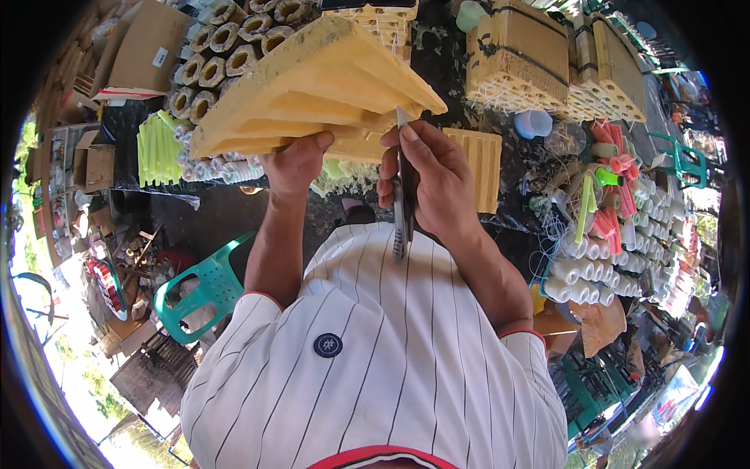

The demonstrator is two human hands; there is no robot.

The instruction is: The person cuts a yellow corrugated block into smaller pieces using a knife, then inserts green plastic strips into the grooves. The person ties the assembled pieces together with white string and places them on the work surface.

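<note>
My left hand [297,162] grips the lower edge of a large yellow grooved slab [312,86], its thumb on the near side. The slab is tilted up in front of me, with ridges running along its face. In my right hand [428,176] is a knife [402,187] with a dark handle, its pale blade tip pointing up at the slab's right corner. Whether the blade touches the slab I cannot tell. Another yellow grooved piece [478,168] lies on the dark table behind my right hand.
Several hexagonal hollow tubes [223,37] are stacked behind the slab, beside yellow-green sticks [158,150]. Strapped yellow blocks [519,59] stand at the back right, near a pale blue cup [533,123]. White rolls [582,277] are piled at right. A green chair [201,289] stands at left.
</note>
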